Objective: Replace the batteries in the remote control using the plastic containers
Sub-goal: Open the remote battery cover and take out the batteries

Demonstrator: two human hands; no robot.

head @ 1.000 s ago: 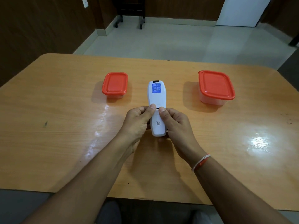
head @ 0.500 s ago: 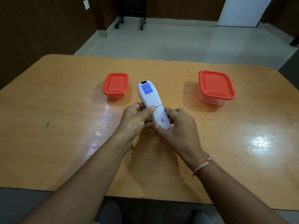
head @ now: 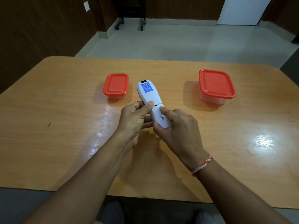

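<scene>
A white remote control (head: 149, 95) with a blue sticker lies back-side up in both my hands, tilted with its far end to the left. My left hand (head: 133, 120) grips its left side, thumb on the back near the middle. My right hand (head: 177, 128) holds the near end, thumb pressed on the battery cover just below a small dark gap. A small plastic container (head: 116, 85) with a red lid stands left of the remote. A larger red-lidded container (head: 216, 85) stands to the right. Both lids are on.
The wooden table (head: 64, 135) has a shiny top with light glare at right. Beyond its far edge is a tiled floor, with chair legs on castors (head: 129, 25) at the back.
The remote has swung from pointing straight away to pointing left and has lifted slightly. My right thumb has moved onto the battery cover and a small gap shows at the cover's top edge.
</scene>
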